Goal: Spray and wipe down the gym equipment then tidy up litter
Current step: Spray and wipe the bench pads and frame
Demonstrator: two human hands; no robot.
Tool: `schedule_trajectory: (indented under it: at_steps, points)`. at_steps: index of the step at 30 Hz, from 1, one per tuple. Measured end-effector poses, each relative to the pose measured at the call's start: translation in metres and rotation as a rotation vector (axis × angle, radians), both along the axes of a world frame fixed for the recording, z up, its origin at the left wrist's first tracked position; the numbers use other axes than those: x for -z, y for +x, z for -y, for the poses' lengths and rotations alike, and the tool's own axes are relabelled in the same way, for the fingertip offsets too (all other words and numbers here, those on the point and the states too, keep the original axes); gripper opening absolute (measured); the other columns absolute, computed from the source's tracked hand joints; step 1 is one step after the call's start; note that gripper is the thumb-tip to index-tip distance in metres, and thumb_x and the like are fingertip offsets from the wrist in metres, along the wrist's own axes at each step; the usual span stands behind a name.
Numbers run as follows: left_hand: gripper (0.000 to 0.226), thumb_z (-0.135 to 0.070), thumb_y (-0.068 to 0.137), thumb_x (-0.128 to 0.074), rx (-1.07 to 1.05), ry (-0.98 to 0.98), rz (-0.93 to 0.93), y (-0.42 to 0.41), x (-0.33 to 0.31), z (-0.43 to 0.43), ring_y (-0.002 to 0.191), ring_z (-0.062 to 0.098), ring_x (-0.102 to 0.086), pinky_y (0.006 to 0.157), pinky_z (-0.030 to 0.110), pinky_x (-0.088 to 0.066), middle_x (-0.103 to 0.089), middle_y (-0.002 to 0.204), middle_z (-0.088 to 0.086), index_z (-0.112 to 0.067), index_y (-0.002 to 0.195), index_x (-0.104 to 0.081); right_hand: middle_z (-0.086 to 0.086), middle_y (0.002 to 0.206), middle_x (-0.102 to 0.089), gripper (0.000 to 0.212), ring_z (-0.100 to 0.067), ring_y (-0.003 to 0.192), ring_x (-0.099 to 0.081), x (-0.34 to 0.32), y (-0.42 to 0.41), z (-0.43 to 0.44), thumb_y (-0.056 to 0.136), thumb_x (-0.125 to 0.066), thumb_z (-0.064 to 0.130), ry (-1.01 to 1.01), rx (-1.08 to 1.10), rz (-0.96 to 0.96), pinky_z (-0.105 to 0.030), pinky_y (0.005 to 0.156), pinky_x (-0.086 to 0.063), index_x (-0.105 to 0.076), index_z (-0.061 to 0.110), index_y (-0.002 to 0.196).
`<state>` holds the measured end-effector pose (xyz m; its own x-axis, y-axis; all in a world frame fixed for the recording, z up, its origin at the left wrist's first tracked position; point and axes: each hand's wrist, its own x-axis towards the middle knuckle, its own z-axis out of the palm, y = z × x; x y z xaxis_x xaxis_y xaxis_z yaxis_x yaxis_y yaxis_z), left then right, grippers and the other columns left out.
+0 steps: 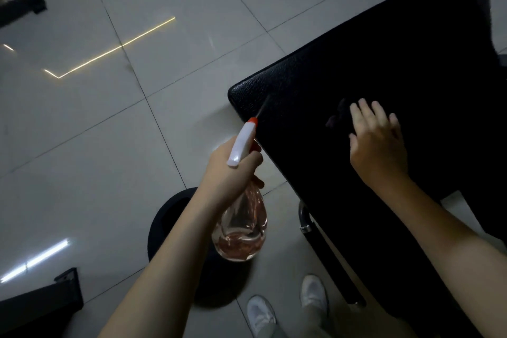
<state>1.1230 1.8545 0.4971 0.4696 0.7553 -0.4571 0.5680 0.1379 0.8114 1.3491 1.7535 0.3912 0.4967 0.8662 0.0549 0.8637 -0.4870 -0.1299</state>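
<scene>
While the left hand (230, 173) curls round the neck of a clear spray bottle (241, 230) of pinkish liquid, its red nozzle (253, 120) aimed at the black gym pad (370, 57), the right hand (378, 145) lies spread flat on that pad, fingertips (365, 103) beside a dark shape (338, 115) too dim to identify

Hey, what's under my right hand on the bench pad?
A dark cloth sticks out past the fingers of the right hand, lying on the black bench pad. The part beneath the palm is covered, so its extent cannot be seen.
</scene>
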Motion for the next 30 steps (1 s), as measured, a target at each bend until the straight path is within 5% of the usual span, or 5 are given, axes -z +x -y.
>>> schedule_trajectory:
  at_steps: [6, 10, 15, 23, 30]
  points:
    - [0.044, -0.009, 0.093, -0.044, 0.038, -0.01, 0.022, 0.013, -0.006, 0.005, 0.066, 0.027, -0.067, 0.072, 0.04, -0.058, -0.057, 0.088, 0.005, -0.041, 0.122, -0.045, -0.016, 0.148, -0.037, 0.058, -0.034, 0.135, -0.034, 0.0, 0.007, 0.008, 0.089, -0.057, 0.01, 0.019, 0.006, -0.035, -0.053, 0.107, -0.028, -0.036, 0.005, 0.143]
    - [0.046, -0.01, 0.093, -0.047, 0.082, -0.027, 0.01, 0.024, -0.007, 0.006, 0.066, 0.019, -0.064, 0.056, 0.023, -0.056, -0.059, 0.095, 0.005, -0.033, 0.133, -0.044, -0.017, 0.145, -0.041, 0.057, -0.035, 0.13, -0.039, -0.001, 0.016, 0.015, 0.087, -0.047, 0.015, 0.062, -0.004, -0.052, -0.055, 0.103, -0.033, -0.04, 0.003, 0.142]
    - [0.028, -0.023, 0.094, -0.045, 0.049, -0.011, -0.042, 0.052, -0.015, 0.005, 0.059, 0.023, -0.064, 0.06, 0.035, -0.056, -0.062, 0.073, 0.012, 0.0, 0.092, -0.061, -0.016, 0.143, -0.044, 0.059, -0.033, 0.128, -0.038, 0.002, 0.035, 0.02, 0.083, -0.048, 0.015, 0.109, -0.025, -0.056, -0.057, 0.1, -0.037, -0.041, 0.005, 0.141]
    - [0.057, -0.054, 0.079, -0.047, 0.118, 0.011, -0.017, 0.103, -0.024, 0.004, 0.075, 0.038, -0.063, 0.077, 0.048, -0.055, -0.065, 0.081, 0.024, 0.001, 0.077, -0.063, -0.011, 0.155, -0.024, 0.072, -0.027, 0.143, -0.02, 0.015, 0.035, 0.019, 0.088, -0.031, 0.048, 0.049, -0.007, -0.16, -0.046, 0.113, -0.013, -0.025, 0.01, 0.149]
    - [0.025, -0.039, 0.078, -0.052, 0.134, -0.03, 0.014, 0.138, -0.018, -0.001, 0.064, 0.028, -0.065, 0.076, 0.048, -0.057, -0.068, 0.078, 0.017, -0.021, 0.065, -0.066, -0.008, 0.152, -0.032, 0.064, -0.023, 0.139, -0.021, 0.022, 0.035, 0.022, 0.089, -0.033, 0.04, 0.072, 0.004, -0.062, -0.041, 0.111, -0.014, -0.023, 0.014, 0.147]
